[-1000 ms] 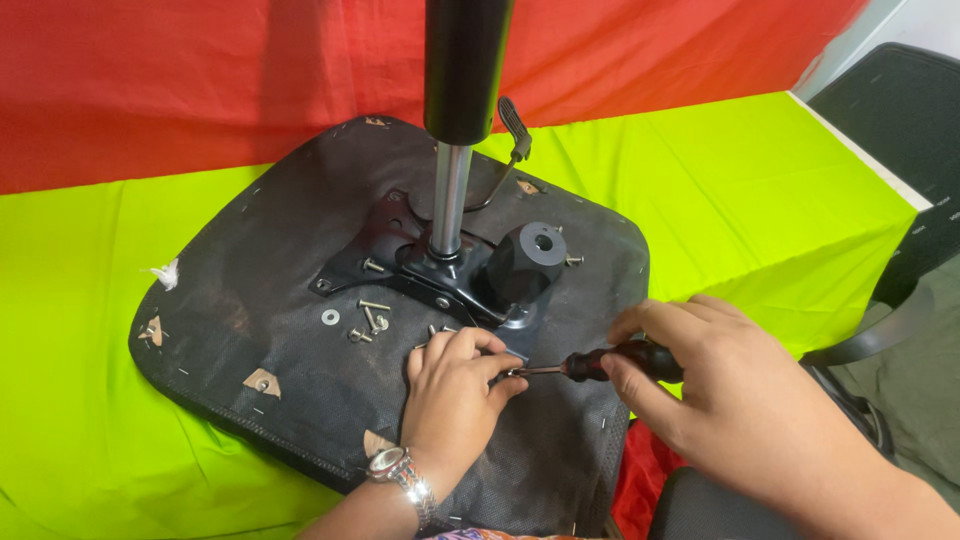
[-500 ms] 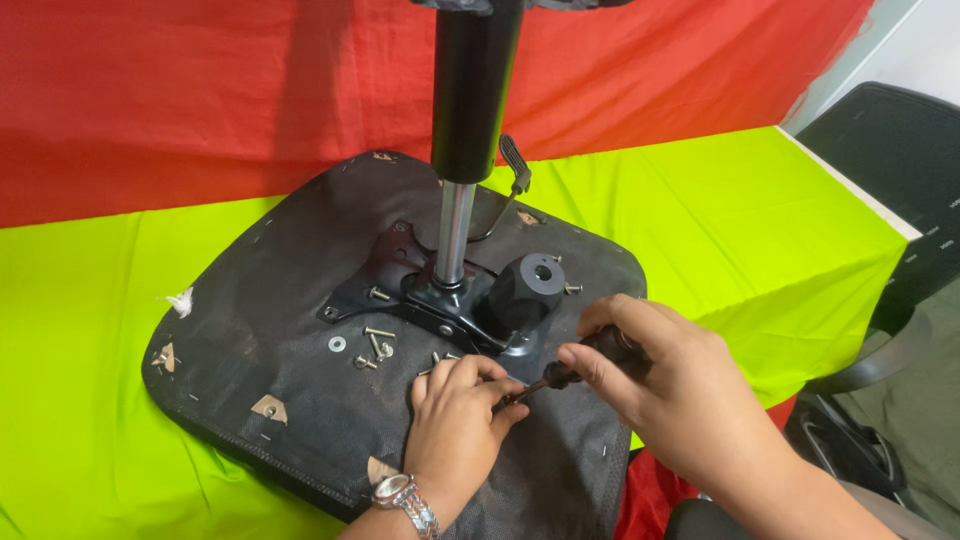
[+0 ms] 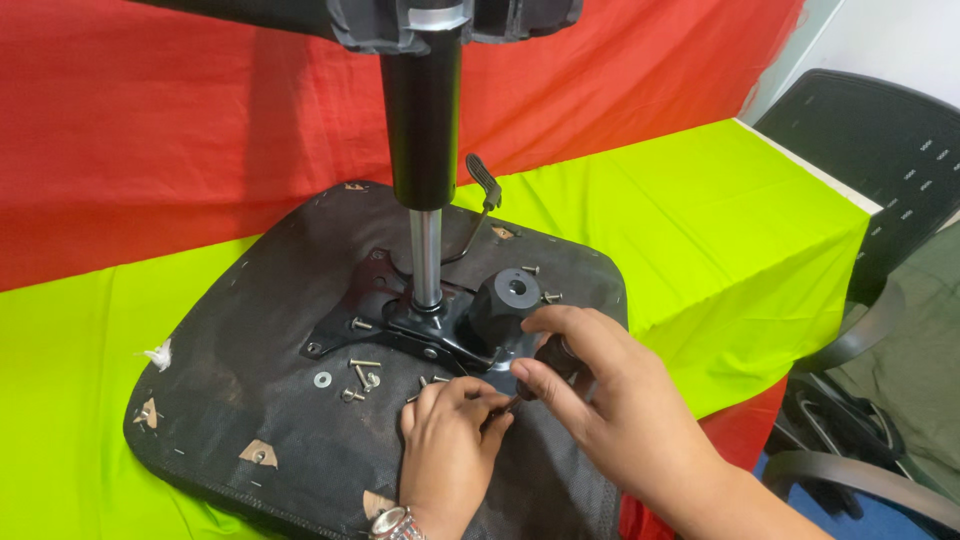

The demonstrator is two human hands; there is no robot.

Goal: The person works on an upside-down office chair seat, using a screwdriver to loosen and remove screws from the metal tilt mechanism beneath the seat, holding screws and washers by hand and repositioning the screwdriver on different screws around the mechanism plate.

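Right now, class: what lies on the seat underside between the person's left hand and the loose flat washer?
In the head view, several loose screws lie scattered on the black seat underside between the left hand and the washer.

A lime-green cloth (image 3: 700,230) covers the table, with a red cloth (image 3: 200,130) hanging behind it. 1 black mesh-backed chair (image 3: 880,160) stands at the right, beside the white wall (image 3: 890,45).

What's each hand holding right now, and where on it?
The right hand grips the screwdriver by its dark handle. The left hand pinches its shaft near the tip.
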